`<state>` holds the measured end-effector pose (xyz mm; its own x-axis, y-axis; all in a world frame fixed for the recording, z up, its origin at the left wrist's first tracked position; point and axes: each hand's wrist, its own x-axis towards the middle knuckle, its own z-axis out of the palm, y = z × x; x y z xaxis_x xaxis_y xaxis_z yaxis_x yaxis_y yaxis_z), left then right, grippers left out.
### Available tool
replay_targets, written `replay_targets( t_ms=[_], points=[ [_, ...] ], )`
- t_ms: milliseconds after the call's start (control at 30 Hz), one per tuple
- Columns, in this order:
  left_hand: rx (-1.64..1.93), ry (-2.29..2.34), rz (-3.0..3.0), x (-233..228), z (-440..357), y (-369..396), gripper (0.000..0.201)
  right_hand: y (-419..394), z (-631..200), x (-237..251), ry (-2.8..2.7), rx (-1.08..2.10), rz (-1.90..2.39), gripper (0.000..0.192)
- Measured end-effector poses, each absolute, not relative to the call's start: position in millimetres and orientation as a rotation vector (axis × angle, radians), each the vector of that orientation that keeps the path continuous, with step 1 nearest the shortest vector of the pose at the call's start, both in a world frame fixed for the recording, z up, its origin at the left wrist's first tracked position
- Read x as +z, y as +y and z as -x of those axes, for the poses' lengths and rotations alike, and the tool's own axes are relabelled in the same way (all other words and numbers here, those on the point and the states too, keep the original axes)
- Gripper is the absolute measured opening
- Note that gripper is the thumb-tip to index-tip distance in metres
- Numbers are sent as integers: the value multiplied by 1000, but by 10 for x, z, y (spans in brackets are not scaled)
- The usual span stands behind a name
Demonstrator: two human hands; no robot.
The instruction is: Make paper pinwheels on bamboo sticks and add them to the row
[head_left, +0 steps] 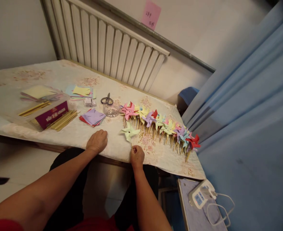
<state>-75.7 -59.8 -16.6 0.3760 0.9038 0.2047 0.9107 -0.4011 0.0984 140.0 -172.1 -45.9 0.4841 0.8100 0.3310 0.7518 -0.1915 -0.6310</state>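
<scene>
My right hand (137, 157) pinches the thin stick of a pale green paper pinwheel (129, 132) at the table's front edge. The pinwheel's head leans over the tablecloth, its blades spread around a small centre pin. My left hand (97, 141) rests on the cloth with its fingers curled in, and nothing shows in it. Just beyond it lies a stack of cut paper squares (92, 117), purple on top of red. A clear dish of small pins (111, 111) and a pair of scissors (107, 99) are farther back.
A long row of finished pinwheels (167, 128) occupies the right half of the table. Wooden sticks (63, 120) lie beside a clear box with a purple label (52, 115). Coloured paper (82, 91) is stacked behind. A white device with a cable (201, 194) sits lower right.
</scene>
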Motion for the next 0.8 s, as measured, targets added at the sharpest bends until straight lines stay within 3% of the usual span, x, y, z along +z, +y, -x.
replay_targets(
  t_ms=[800],
  points=[
    [-423, -1697, 2604, -208, 761, -597, 25, -1737, -1397, -513, -1325, 39, 1918, 17]
  ],
)
